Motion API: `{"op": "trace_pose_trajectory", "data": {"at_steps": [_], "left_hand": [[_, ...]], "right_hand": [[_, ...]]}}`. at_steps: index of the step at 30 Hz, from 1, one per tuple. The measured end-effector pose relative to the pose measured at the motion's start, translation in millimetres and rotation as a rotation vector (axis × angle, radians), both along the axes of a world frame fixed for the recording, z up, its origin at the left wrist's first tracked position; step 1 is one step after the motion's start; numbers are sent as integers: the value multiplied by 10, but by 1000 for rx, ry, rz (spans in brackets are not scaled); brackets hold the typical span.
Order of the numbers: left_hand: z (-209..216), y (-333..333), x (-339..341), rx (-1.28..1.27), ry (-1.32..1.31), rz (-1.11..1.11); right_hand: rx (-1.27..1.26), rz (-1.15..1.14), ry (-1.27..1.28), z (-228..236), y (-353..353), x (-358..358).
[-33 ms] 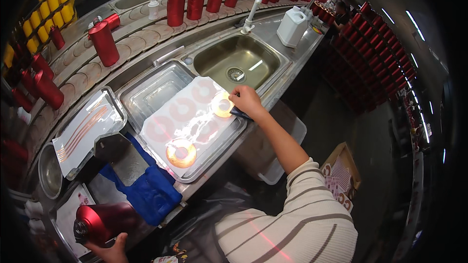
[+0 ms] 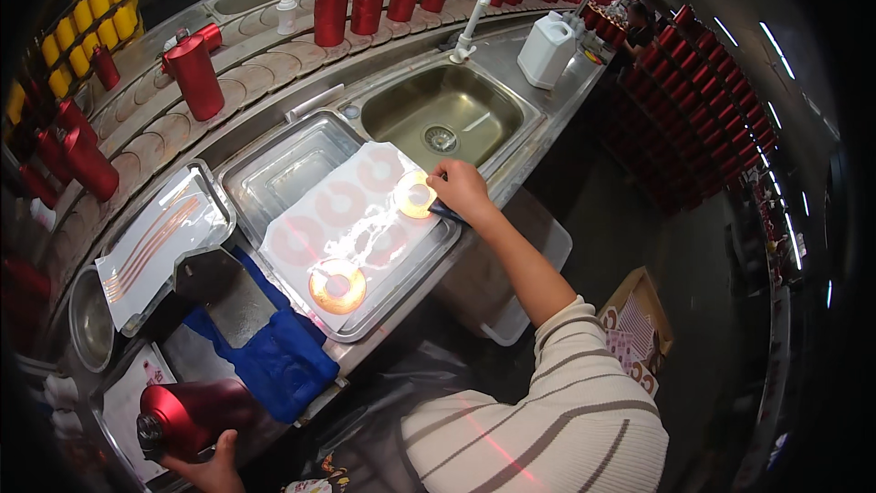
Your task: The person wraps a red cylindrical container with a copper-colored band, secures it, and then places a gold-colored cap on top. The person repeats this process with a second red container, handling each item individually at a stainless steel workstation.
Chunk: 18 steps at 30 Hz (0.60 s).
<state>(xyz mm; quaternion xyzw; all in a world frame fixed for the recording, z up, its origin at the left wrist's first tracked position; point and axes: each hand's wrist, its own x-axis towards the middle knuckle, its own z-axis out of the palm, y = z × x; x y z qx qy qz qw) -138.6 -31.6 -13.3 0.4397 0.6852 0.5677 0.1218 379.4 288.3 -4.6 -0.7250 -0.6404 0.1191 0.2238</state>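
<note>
At the lower left a dark red metallic bottle (image 2: 196, 411) with a black neck lies on its side. My left hand (image 2: 214, 470) grips it from below, thumb against its side; the other fingers are partly hidden. A white glossy sheet (image 2: 315, 192) with faint ring shapes rests on a clear tray. Two gold ring-shaped stickers show brightly on it, one at the near end (image 2: 336, 303) and one at the far right (image 2: 409, 203). My right hand (image 2: 459, 187) pinches the right edge of the far sticker, which still lies against the sheet.
A blue cloth (image 2: 287, 370) drapes over a metal block beside the bottle. Left of it, a tray holds a sheet of copper-coloured strips (image 2: 151, 251). Beyond are a sink (image 2: 388, 119) with a tap, a white jug (image 2: 546, 53) and a conveyor carrying red bottles (image 2: 331, 14).
</note>
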Motion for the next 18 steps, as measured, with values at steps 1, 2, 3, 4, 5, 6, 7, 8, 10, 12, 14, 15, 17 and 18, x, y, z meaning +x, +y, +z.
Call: {"op": "trace_pose_trajectory", "data": {"at_steps": [1,2,3,4,5,6,7,8,10,12,14,15,17,18], "left_hand": [[-10,56,138,-6,46,125],[22,94,212,-11,103,248],[16,96,204,-26,96,248],[8,104,189,-41,89,246],[7,112,174,-54,84,246],[37,132,119,-53,69,226],[81,132,82,-40,34,167],[139,128,50,-20,-12,102],[265,122,32,1,-95,-13],[348,127,38,8,-150,-118],[301,111,5,-7,-161,-182],[242,70,-39,-14,-148,-203],[-218,-139,-381,-76,-46,-161],[-337,-144,-414,-51,27,-131]], "right_hand": [[45,-9,-93,-12,-8,-39],[91,-18,-175,-25,-16,-92],[138,-29,-259,-29,-29,-140],[179,-26,-300,-20,-51,-184],[223,-21,-338,3,-64,-241],[267,-17,-377,45,-79,-284],[273,9,-339,118,-100,-322],[279,38,-297,200,-118,-381],[282,91,-193,337,-125,-464],[283,127,-74,475,-27,-438],[258,111,155,514,199,-249],[246,103,274,512,341,-132],[226,32,363,358,657,231],[168,-24,291,249,809,422]]}}
